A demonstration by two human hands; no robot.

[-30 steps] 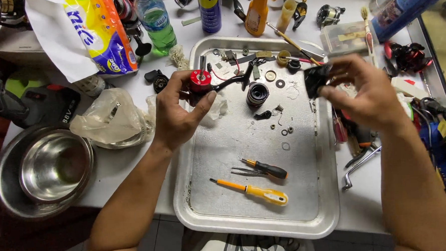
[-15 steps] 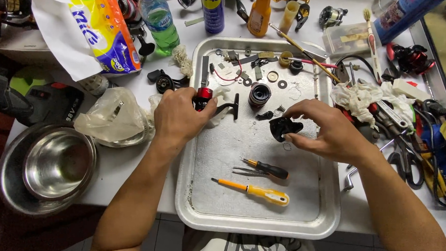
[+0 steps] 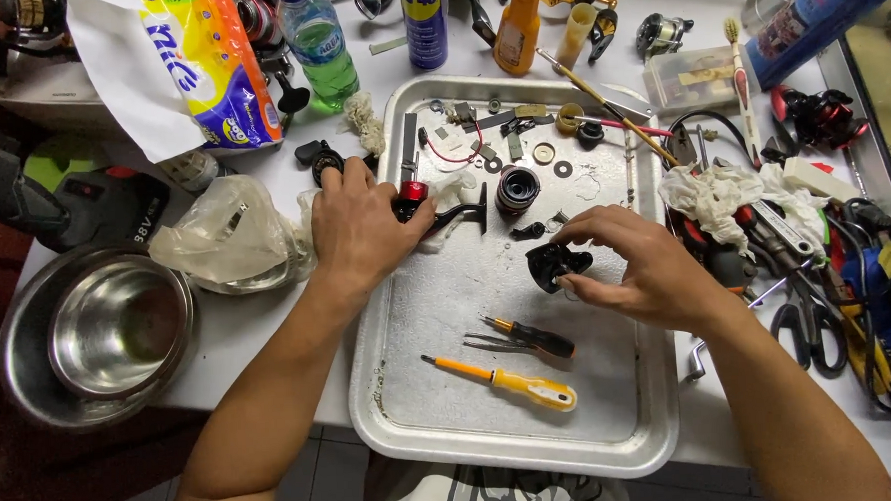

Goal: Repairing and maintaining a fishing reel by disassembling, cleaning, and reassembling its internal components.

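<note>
A small black part (image 3: 553,265) is pinched between the fingertips of the right hand (image 3: 635,267), low over the middle of the metal tray (image 3: 635,453). The left hand (image 3: 359,227) is laid at the tray's left rim, its fingers closed around a black and red reel body (image 3: 425,203) (a bent black arm juts out to the right). A dark spool (image 3: 516,189) stands between the two hands. Two screwdrivers, black-handled (image 3: 534,335) and yellow-handled (image 3: 506,380), lie nearer the front edge. A steel bowl (image 3: 93,331) sits well off to the left.

Left hand (image 3: 359,229) curled palm-down; right hand (image 3: 639,267) pinching.
</note>
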